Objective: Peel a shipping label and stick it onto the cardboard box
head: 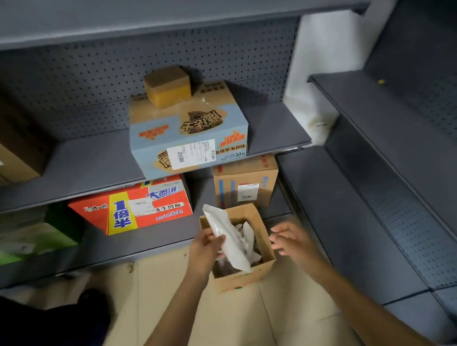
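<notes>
A small open cardboard box stands on the floor by the bottom shelf, with crumpled white papers inside. My left hand grips a white backing sheet that slants into the box's opening. My right hand hovers just right of the box with fingers spread and nothing in it. On the middle shelf sits a light blue carton with a white shipping label stuck on its front face.
A small brown box rests on the blue carton. On the bottom shelf are a red and orange carton and a brown carton, both labelled. Grey shelving runs along the right. A dark shoe stands at lower left.
</notes>
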